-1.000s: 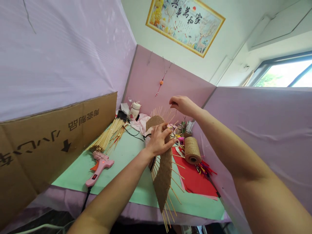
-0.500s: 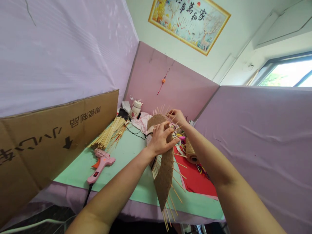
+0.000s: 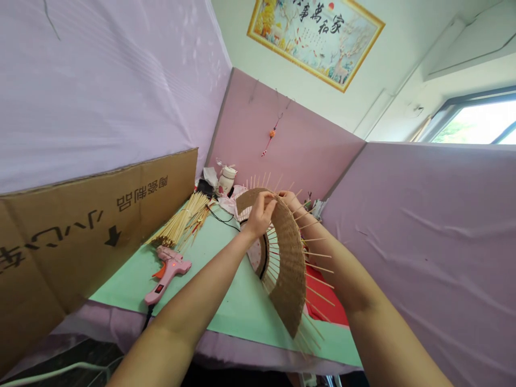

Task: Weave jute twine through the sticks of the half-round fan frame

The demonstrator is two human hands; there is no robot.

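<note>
A curved brown woven piece [image 3: 288,263] stands tilted over the green mat, with thin wooden sticks fanning out from its outer edge. Inside its curve are more sticks, a dark band and a pale patterned centre [image 3: 255,255]. My left hand [image 3: 261,214] pinches the upper part of the woven band from the front, its fingers pressed together. Behind the top edge, my right hand [image 3: 289,201] grips the same band, its fingers partly hidden by the piece.
A pink glue gun [image 3: 167,274] with a lit red light lies left on the green mat [image 3: 229,306]. Beyond it is a bundle of sticks [image 3: 181,217]. A white jar [image 3: 226,180] stands at the back, red cloth [image 3: 326,295] lies right, and cardboard [image 3: 100,236] borders the left.
The woven piece has turned, showing more of its face, and its lower end has swung right. My left hand has gone from spread fingers to a pinch; my right hand has come down onto the rim.
</note>
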